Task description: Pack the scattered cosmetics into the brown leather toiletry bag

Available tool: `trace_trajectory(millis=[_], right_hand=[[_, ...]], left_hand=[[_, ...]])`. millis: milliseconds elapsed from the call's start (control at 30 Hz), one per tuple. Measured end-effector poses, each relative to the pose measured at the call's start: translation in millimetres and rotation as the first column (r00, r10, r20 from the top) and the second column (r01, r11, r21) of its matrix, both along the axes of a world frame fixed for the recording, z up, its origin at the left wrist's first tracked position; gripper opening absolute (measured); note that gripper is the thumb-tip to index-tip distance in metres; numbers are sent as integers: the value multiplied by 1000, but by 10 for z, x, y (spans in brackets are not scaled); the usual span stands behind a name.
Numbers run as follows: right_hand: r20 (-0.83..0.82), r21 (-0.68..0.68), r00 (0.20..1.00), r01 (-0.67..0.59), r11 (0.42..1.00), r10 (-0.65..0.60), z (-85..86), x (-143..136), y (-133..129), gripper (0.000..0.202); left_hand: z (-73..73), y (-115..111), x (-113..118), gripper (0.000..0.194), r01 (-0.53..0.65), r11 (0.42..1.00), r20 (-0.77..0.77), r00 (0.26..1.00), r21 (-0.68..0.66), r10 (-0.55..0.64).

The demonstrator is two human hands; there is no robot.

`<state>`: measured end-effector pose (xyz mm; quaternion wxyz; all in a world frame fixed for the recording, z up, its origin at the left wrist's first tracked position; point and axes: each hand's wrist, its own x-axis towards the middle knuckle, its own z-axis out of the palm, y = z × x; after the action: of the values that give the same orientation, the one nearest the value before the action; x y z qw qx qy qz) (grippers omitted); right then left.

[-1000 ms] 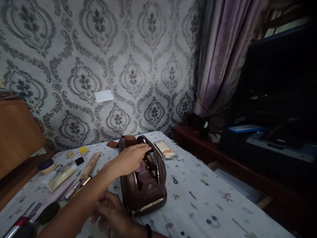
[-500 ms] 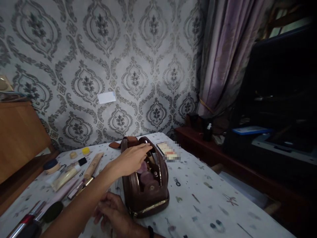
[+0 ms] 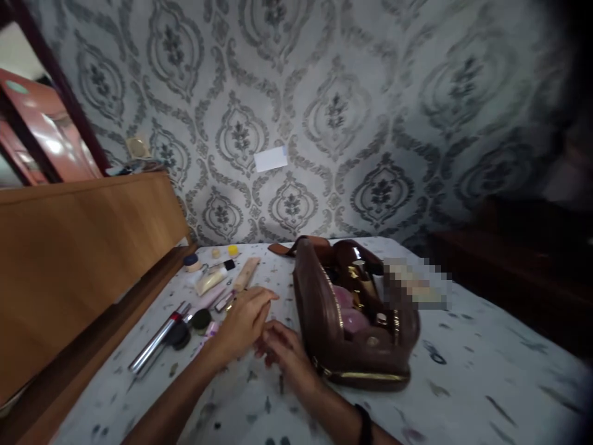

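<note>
1. Standing unzipped on the bench (image 3: 463,371), brown bag (image 3: 315,309) is just right of the right hand (image 3: 285,352); pink items (image 3: 354,321) inside.
2. Left hand (image 3: 245,321): fingers close together, nearly straight; cannot tell whether they hold anything.
3. Right-hand fingers: loosely curled near the left hand; grip likewise cannot be told.
4. Silver tube (image 3: 156,343) lies left of both hands.

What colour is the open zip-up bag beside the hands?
The zip-up bag is dark brown, shown best in the head view.
</note>
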<state>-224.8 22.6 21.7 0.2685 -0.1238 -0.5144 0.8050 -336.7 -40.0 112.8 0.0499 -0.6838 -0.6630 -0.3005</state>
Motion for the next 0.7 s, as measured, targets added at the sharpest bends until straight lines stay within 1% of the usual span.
trace_trajectory(millis=[67,133,200,267,333,400,500,600,700], right_hand=[[42,32,999,4,999,-6,24,3,-5,55],[82,54,997,5,999,-9,47,9,-18,59],[108,81,994,11,997,-19,65,11,-29,60],[136,117,990,15,993,-31,76,8,-31,58],[175,136,984,6,991,-30,81,-4,-24,53],[239,95,971,-16,995,-7,84,-27,-14,47],[318,29,948,-28,999,17,88,-93,-16,37],[335,84,942,-43,996,13,84,-204,-42,30],[315,166,949,-31,986,-23,63,-307,-72,26]], left_hand=[[-170,-137,-235,29,-106,993,-49,993,-55,104],[-270,-242,-480,30,-237,961,-120,968,-140,221],[-313,-320,-717,31,-377,904,-173,922,-203,346],[-321,-373,-937,31,-472,851,-192,880,-230,435],[-314,-392,-1141,31,-518,820,-188,855,-243,484],[-300,-369,-1332,31,-552,792,-183,834,-262,520],[-275,-252,-1582,29,-587,753,-183,809,-298,558],[-270,-82,-1752,25,-601,726,-190,797,-335,573],[-294,52,-1822,33,-603,704,-200,794,-375,574]])
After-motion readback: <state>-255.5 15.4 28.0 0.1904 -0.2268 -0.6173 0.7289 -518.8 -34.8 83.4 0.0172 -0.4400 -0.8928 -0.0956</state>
